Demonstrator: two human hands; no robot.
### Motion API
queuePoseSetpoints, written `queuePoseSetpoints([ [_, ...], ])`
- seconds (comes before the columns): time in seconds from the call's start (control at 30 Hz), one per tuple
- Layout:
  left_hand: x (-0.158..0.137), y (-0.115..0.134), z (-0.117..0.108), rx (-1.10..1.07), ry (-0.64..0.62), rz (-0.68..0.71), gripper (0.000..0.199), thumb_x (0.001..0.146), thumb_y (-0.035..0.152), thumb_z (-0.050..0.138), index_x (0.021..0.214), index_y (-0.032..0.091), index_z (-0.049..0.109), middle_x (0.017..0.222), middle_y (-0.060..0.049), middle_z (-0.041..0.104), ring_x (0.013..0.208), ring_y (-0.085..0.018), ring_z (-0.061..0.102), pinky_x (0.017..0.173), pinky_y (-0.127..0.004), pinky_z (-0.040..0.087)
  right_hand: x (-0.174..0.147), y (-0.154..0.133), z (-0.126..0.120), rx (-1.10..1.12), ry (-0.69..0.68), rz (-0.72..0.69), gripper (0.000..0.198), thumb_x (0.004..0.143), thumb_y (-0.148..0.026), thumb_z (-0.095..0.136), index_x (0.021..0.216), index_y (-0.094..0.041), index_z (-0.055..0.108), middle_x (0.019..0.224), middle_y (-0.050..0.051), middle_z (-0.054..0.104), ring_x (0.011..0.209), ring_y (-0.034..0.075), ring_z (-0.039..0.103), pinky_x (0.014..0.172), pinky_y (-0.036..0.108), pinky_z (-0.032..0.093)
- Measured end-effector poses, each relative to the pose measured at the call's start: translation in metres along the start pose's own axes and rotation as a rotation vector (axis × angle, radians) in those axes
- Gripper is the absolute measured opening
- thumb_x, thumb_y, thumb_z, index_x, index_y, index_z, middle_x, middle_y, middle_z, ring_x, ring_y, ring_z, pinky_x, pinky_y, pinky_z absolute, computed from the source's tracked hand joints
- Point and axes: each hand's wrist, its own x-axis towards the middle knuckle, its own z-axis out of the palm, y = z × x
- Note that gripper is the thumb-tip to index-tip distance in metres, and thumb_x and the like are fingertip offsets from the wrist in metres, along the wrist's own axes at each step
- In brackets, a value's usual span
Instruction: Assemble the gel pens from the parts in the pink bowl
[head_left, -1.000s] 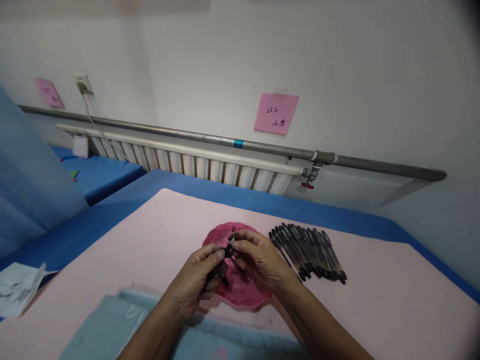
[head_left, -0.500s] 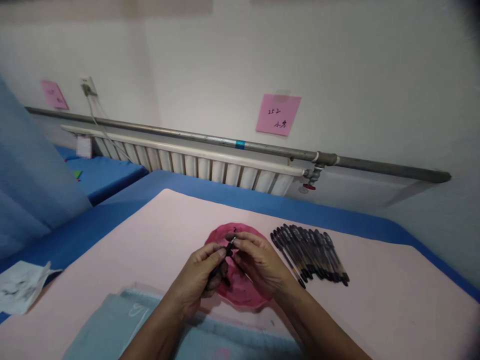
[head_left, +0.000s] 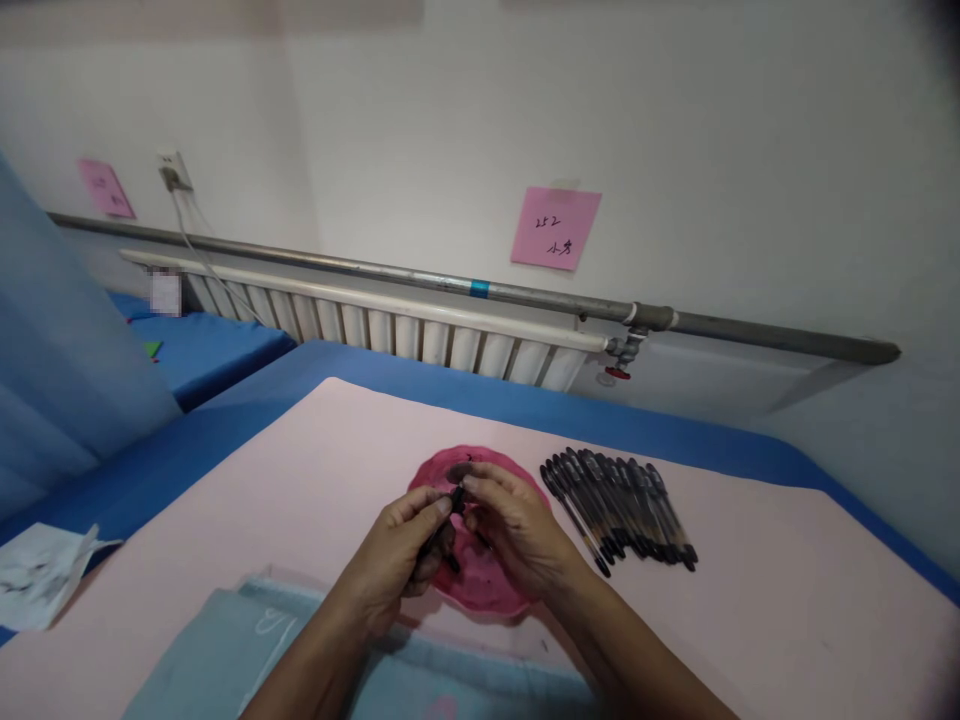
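Over the pink scalloped dish (head_left: pixel 491 595), my left hand (head_left: pixel 394 550) is closed round a dark pen (head_left: pixel 457 497), whose black front end points up and right. The fingers of my right hand (head_left: pixel 521 525) are pinched at that front end and cover its tip. Ink-like black smudges mark the fingers of both hands. More small black pieces show in the dish below, partly hidden by my hands. To the right of the dish, several clear pens (head_left: pixel 619 505) with black caps and ends lie side by side in a slanting row.
A pink mat (head_left: pixel 322 470) covers the blue table (head_left: pixel 330 365). Folded light-blue cloth (head_left: pixel 202 640) lies at the near edge, and a white paper or bag (head_left: pixel 41 575) at the left. Behind are a radiator (head_left: pixel 409 335) and a pipe (head_left: pixel 780 338).
My right fingertips have closed in on the pen's front end, so its metal tip no longer shows. My left hand has hardly moved.
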Motion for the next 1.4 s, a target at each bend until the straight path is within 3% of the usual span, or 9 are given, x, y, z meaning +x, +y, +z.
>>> queuePoseSetpoints([
  [0.4,-0.001,-0.001,0.000,0.023,-0.003,-0.005,0.027,0.074,0.043,0.061,0.078,0.019,0.050,0.050,0.009,0.043,0.033,-0.001,0.021,0.033,-0.017,0.007,0.002,0.002,-0.003,-0.139,0.020,-0.085,0.018,0.064,-0.032,0.074,0.071,-0.018,0.065,0.066,-0.002,0.059,0.053,0.008,0.046,0.051,0.022,0.037],
  [0.53,-0.002,0.001,-0.001,0.021,-0.007,0.006,0.025,0.075,0.041,0.060,0.079,0.019,0.050,0.050,0.009,0.043,0.032,0.000,0.021,0.034,-0.017,0.006,0.002,0.000,-0.004,-0.127,-0.040,-0.060,0.017,0.068,-0.032,0.071,0.079,-0.020,0.067,0.071,-0.002,0.061,0.052,0.008,0.046,0.050,0.022,0.035],
  [0.87,-0.004,0.005,-0.001,0.035,0.006,-0.002,0.027,0.074,0.042,0.061,0.077,0.018,0.050,0.050,0.009,0.043,0.031,0.000,0.022,0.033,-0.016,0.006,-0.001,-0.001,0.002,-0.127,-0.012,-0.092,0.011,0.064,-0.028,0.072,0.070,-0.020,0.067,0.067,-0.002,0.061,0.054,0.008,0.047,0.052,0.022,0.036],
  [1.07,-0.004,0.004,-0.002,0.058,0.000,0.008,0.026,0.074,0.042,0.061,0.076,0.019,0.050,0.050,0.009,0.043,0.031,0.000,0.022,0.033,-0.016,0.007,0.000,-0.003,0.002,-0.076,-0.037,-0.077,0.014,0.064,-0.030,0.071,0.075,-0.020,0.069,0.068,-0.002,0.060,0.052,0.008,0.044,0.049,0.022,0.033],
  [1.2,-0.002,0.000,-0.002,0.143,0.041,0.091,0.027,0.074,0.043,0.061,0.072,0.018,0.052,0.050,0.008,0.047,0.032,-0.001,0.028,0.032,-0.015,0.011,-0.002,-0.003,0.005,-0.077,0.004,-0.102,0.013,0.063,-0.030,0.072,0.069,-0.019,0.066,0.063,-0.003,0.058,0.049,0.007,0.042,0.047,0.022,0.031],
  [1.3,-0.003,0.002,-0.001,0.156,0.041,0.100,0.026,0.075,0.043,0.060,0.072,0.018,0.053,0.048,0.008,0.046,0.031,-0.001,0.026,0.032,-0.016,0.012,-0.005,-0.003,0.009,-0.108,-0.054,-0.074,0.013,0.066,-0.030,0.069,0.070,-0.019,0.066,0.062,-0.003,0.057,0.046,0.006,0.042,0.045,0.022,0.031],
  [1.4,-0.004,0.007,-0.004,0.138,0.072,0.152,0.025,0.074,0.042,0.061,0.076,0.017,0.059,0.052,0.006,0.052,0.039,-0.005,0.041,0.037,-0.016,0.029,-0.005,-0.006,0.009,-0.132,-0.066,-0.068,0.012,0.067,-0.029,0.068,0.068,-0.019,0.064,0.059,-0.004,0.054,0.045,0.006,0.042,0.044,0.020,0.031],
])
